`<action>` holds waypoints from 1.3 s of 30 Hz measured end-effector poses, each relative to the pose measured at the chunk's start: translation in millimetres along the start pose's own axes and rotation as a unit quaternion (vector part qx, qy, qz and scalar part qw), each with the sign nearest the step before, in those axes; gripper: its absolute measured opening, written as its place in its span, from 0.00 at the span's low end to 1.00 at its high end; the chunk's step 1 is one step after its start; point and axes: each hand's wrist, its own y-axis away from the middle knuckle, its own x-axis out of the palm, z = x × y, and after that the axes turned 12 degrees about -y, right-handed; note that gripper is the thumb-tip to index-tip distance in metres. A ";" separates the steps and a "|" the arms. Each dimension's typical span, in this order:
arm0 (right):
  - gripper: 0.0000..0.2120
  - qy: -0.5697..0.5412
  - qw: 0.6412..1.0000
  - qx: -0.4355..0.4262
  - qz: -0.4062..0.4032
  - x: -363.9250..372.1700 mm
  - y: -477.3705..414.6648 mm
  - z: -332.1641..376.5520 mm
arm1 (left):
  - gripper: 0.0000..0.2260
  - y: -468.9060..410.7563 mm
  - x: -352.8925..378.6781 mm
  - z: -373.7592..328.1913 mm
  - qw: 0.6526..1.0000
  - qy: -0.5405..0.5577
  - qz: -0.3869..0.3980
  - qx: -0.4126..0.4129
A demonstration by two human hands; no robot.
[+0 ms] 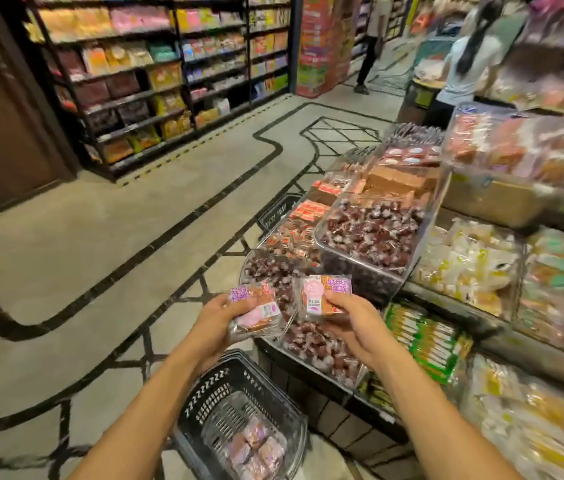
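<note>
Looks like the collecting step: L hand [218,323] & R hand [356,323] are each holding a snack pkt [256,311] [322,294], fingers curled round it, above the basket [211,382] that is carrying similar pkts [256,448], so next is prob. lowering both in.

A grey concrete floor with black inlaid lines [100,237] carries a black plastic mesh shopping basket [204,396] at six o'clock, and pink-wrapped square packets [256,448] lie in its bottom. Just beside it, at three o'clock, stands a dark tiered display stand [342,420]. On the stand sits a clear plastic bin [318,233] heaped with dark brown wrapped sweets [374,233], and green-and-yellow packets [426,337] lie on a lower tier. At eleven o'clock, tall black metal shelving [183,81] stands on the floor, well apart.
</note>
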 end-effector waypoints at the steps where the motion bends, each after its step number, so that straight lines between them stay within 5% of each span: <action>1: 0.11 -0.014 1.000 -0.007 -0.011 -13.8 10.7 7.2 | 0.19 2.0 17.0 -4.5 1.000 -0.008 0.020 -0.003; 14: 0.08 -0.155 0.977 -0.092 -0.117 -223.5 125.4 98.4 | 0.10 19.8 261.0 -35.6 0.977 -0.105 0.184 0.023; 18: 0.15 -0.162 0.970 -0.114 -0.140 -296.3 153.6 118.1 | 0.16 21.5 339.4 -30.0 0.970 -0.107 0.217 0.025; 25: 0.18 -0.189 0.952 -0.144 -0.194 -401.0 206.2 141.5 | 0.12 33.9 460.8 -14.2 0.948 -0.123 0.292 0.013; 34: 0.18 -0.232 0.916 -0.181 -0.272 -498.6 236.8 175.5 | 0.41 -11.7 585.6 -0.1 0.912 -0.215 0.347 0.036; 39: 0.19 -0.237 0.904 -0.174 -0.310 -537.4 222.7 194.7 | 0.45 -51.5 648.8 5.9 0.892 -0.238 0.383 0.026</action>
